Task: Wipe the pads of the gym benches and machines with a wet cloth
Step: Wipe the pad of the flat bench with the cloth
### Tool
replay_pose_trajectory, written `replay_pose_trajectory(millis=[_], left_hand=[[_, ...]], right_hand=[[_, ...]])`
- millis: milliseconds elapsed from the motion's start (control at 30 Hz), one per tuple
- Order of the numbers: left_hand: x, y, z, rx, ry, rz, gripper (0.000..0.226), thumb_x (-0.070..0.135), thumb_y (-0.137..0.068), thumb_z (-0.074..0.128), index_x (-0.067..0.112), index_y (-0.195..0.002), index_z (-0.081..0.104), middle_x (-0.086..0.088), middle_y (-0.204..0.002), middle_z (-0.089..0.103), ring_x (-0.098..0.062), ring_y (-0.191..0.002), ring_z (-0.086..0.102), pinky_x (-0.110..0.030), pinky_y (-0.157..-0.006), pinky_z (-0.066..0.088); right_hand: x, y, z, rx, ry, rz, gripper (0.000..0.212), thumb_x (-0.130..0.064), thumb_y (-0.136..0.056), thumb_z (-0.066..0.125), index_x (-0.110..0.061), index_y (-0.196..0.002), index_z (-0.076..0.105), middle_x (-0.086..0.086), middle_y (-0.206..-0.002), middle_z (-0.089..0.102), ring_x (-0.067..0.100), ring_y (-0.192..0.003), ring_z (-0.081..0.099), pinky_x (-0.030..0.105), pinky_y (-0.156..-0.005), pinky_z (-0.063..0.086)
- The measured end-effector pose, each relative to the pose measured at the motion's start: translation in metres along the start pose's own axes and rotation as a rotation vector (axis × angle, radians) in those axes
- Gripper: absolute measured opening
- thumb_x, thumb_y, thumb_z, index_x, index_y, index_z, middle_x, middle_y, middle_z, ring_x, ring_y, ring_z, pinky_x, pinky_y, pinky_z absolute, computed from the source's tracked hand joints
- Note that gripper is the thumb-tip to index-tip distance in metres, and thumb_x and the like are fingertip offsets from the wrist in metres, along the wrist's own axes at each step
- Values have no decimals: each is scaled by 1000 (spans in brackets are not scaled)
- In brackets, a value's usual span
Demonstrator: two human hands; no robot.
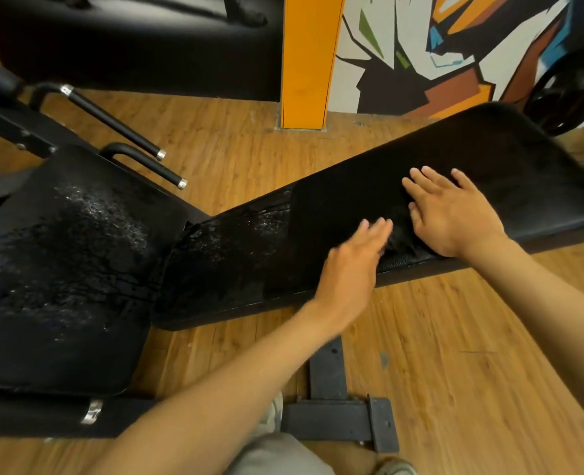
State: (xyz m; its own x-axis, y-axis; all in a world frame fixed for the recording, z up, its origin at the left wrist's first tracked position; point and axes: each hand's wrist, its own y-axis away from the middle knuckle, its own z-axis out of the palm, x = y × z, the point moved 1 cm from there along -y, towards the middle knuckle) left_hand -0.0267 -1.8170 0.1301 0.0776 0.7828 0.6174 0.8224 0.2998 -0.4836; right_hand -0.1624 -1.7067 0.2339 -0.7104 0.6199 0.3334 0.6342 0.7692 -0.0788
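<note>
Long black bench pad runs from 8 to 2 o'clock over the wood floor, water beaded at its 8 o'clock end. Dark cloth lies on its near edge under both flat hands.

You stood on a wood floor. An orange post rose from it ahead of you, just beside a painted wall. A black weight plate leaned at the far right. Two black handles with chrome tips stuck out at your left.
</note>
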Motion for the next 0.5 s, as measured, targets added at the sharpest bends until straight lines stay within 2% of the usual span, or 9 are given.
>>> replay_pose_trajectory(millis=[67, 100, 267, 367, 433, 500], left_hand=[[3, 20, 0, -12, 61, 53, 61, 2, -102, 57, 20, -157, 39, 4, -161, 42, -10, -152, 28, -29, -121, 34], [-1, 14, 0, -1, 77, 59, 61, 2, -102, 57, 20, -157, 39, 4, -160, 43, -10, -152, 28, -30, -121, 35], [-28, -57, 6, 2, 41, -174, 49, 8, -106, 51, 18, -154, 46, -6, -155, 50, -23, -149, 38, -49, -117, 41], [-25, -56, 7, 39, 10, -162, 49, 6, -105, 52, 16, -153, 47, -7, -153, 52, -22, -149, 37, -49, -114, 44], [-19, -29, 1, 54, 30, -109, 52, 4, -104, 54, 17, -154, 45, -2, -155, 50, -18, -150, 34, -48, -114, 45], [-20, 13, -6, 30, 60, -86, 61, 0, -101, 57, 22, -156, 40, 4, -159, 45, -10, -152, 29, -43, -115, 46]], right_hand=[[2, 0, 2, 16, 7, 6, 57, -37, -107, 28, -14, -159, 31, 8, -166, 28, 23, -155, 20, 49, -125, 15], [2, -1, 2, 15, 8, 6, 57, -37, -107, 28, -14, -159, 31, 8, -166, 28, 23, -155, 21, 49, -125, 15], [-3, -2, 1, -49, 17, 24, 59, -38, -106, 22, -15, -161, 23, 7, -169, 20, 22, -157, 13, 49, -126, 11], [-4, -2, 2, -67, 34, 37, 64, -44, -104, 5, -20, -163, 15, 5, -170, 13, 22, -158, 7, 49, -126, 7], [-6, -2, 3, -85, 50, 23, 76, -51, -93, -12, -27, -163, 8, 3, -171, 9, 23, -158, 3, 50, -126, 5], [-9, -3, 4, -94, 65, 22, 83, -54, -88, -16, -28, -163, 7, 1, -171, 8, 23, -158, 1, 54, -125, 4]])
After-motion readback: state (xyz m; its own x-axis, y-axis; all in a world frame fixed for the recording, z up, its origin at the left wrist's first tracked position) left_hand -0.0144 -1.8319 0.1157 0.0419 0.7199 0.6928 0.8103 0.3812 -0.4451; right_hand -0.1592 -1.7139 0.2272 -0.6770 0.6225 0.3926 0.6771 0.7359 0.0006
